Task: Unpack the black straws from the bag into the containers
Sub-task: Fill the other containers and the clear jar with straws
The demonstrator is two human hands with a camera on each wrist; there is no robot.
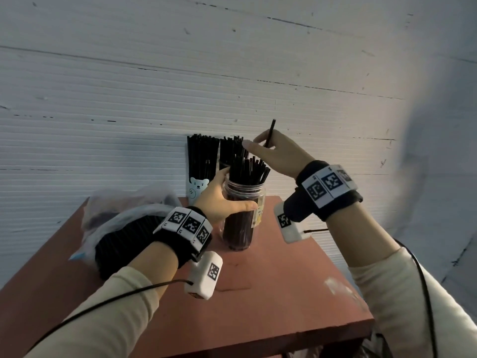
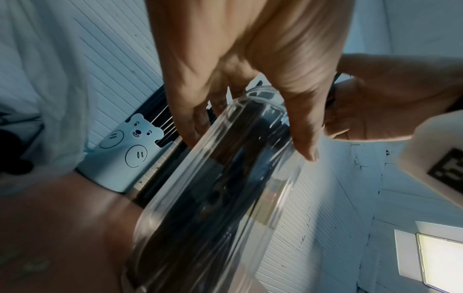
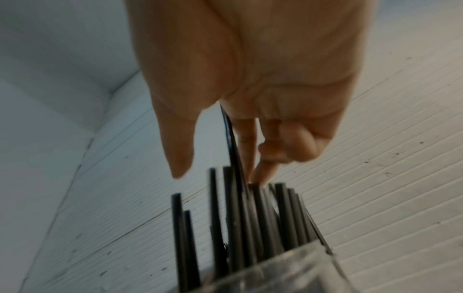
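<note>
A clear jar (image 1: 244,213) (image 2: 213,198) packed with black straws (image 1: 249,170) (image 3: 260,218) stands on the red-brown table (image 1: 271,293). My left hand (image 1: 224,200) (image 2: 238,95) grips the jar just under its rim, thumb in front and fingers behind. Just above the jar's straw tips, my right hand (image 1: 273,153) (image 3: 250,142) pinches a single black straw (image 1: 270,133) (image 3: 231,142) that points up and slightly right. At the table's left lies a clear plastic bag (image 1: 124,218) holding a thick bundle of black straws (image 1: 121,244).
A pale blue bear cup (image 1: 197,188) (image 2: 125,152) full of black straws stands against the white ribbed wall (image 1: 232,73). Beside it, behind the jar, is another container of straws (image 1: 231,148). The table's front and right edges are near my forearms.
</note>
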